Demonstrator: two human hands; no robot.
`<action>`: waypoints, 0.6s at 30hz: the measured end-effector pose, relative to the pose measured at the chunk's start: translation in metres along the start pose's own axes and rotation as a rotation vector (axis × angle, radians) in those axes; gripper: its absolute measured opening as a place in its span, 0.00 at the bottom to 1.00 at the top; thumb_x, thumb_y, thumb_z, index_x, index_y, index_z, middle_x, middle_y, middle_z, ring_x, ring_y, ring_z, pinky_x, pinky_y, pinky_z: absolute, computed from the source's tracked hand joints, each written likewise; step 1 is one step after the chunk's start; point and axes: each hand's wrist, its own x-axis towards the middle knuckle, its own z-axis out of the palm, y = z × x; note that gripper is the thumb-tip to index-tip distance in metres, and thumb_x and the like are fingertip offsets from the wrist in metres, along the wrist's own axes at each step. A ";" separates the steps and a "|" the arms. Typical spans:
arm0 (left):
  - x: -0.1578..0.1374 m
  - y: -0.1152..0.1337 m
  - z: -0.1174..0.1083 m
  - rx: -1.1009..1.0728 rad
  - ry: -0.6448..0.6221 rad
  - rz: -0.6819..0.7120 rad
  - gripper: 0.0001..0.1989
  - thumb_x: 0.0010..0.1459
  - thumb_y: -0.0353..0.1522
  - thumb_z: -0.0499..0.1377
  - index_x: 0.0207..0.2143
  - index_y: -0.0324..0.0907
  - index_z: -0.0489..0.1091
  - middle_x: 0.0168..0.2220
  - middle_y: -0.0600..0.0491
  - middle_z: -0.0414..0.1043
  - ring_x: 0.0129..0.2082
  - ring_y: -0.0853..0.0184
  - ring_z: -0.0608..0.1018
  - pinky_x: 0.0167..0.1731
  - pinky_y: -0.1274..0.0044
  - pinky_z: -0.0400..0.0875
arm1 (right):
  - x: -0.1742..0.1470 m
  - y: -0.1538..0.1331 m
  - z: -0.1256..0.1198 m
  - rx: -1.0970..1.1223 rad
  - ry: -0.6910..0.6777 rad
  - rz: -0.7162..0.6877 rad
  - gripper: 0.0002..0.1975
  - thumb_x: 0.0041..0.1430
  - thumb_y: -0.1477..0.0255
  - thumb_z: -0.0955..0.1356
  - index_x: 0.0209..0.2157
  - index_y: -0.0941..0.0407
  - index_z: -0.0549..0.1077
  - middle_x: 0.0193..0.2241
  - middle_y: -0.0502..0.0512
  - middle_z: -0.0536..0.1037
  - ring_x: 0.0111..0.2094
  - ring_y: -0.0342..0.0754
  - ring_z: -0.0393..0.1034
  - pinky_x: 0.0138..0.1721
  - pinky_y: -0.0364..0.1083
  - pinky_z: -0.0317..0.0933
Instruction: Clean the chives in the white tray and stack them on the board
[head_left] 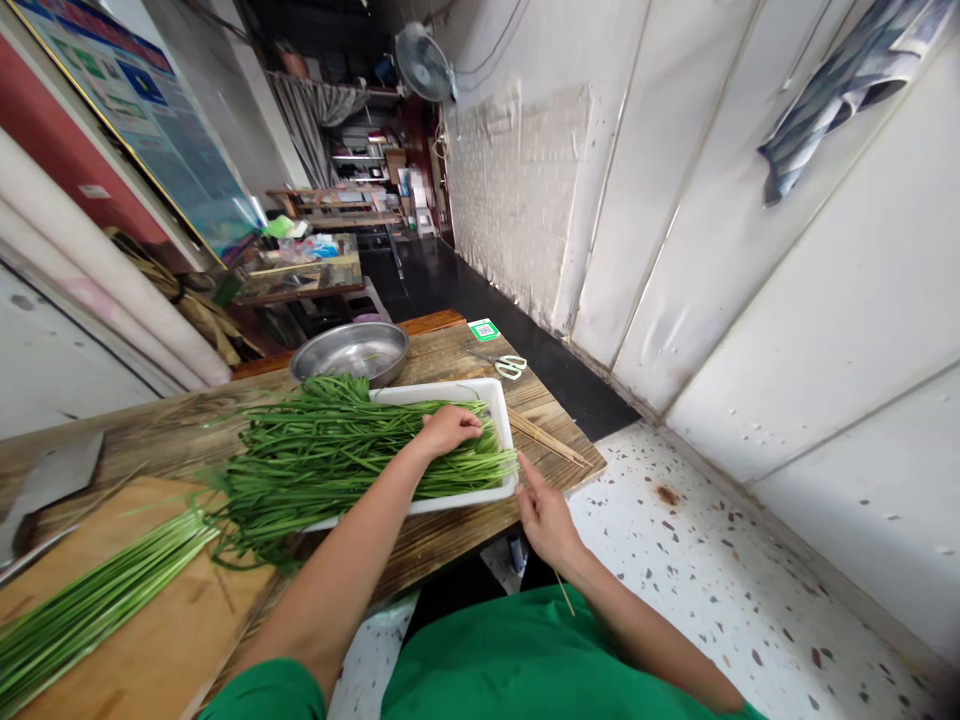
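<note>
A white tray [507, 425] on the wooden table holds a thick heap of garlic chives [315, 440], their pale stem ends toward the right. My left hand [450, 428] rests on the heap near these ends, fingers curled closed on a few stems; the fingertips are partly hidden. Just off the tray's right corner is my right hand [551, 520], its index finger stretched toward the stem tips. A thin bamboo skewer [564, 592] sticks out below that palm, held in the hand. Several more bamboo skewers [551, 438] lie on the table right of the tray.
Behind the tray are a steel basin [351, 350], scissors [510, 366] and a green QR card [484, 330]. At left, more chives [112, 600] lie on a cutting board [217, 620] near a cleaver [56, 480]. The table's right edge [596, 468] borders the speckled floor.
</note>
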 end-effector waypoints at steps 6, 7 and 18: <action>0.002 -0.003 0.006 -0.258 0.026 0.006 0.13 0.42 0.40 0.58 0.24 0.41 0.75 0.29 0.53 0.76 0.36 0.63 0.73 0.39 0.77 0.62 | 0.003 0.002 0.000 0.020 0.010 -0.010 0.25 0.57 0.72 0.57 0.57 0.60 0.55 0.23 0.52 0.74 0.21 0.45 0.65 0.27 0.43 0.61; 0.003 -0.003 0.007 -0.288 0.035 0.006 0.13 0.43 0.40 0.58 0.25 0.41 0.76 0.29 0.53 0.76 0.35 0.64 0.74 0.39 0.77 0.62 | 0.003 0.002 0.000 0.023 0.010 -0.009 0.25 0.57 0.72 0.57 0.57 0.60 0.55 0.24 0.52 0.74 0.22 0.45 0.66 0.28 0.43 0.62; 0.001 0.002 0.004 -0.430 0.000 0.036 0.12 0.44 0.37 0.58 0.24 0.38 0.75 0.27 0.52 0.76 0.34 0.65 0.74 0.42 0.77 0.62 | 0.003 0.004 0.002 0.020 0.001 0.033 0.25 0.57 0.72 0.56 0.57 0.59 0.54 0.19 0.49 0.71 0.18 0.44 0.63 0.25 0.43 0.60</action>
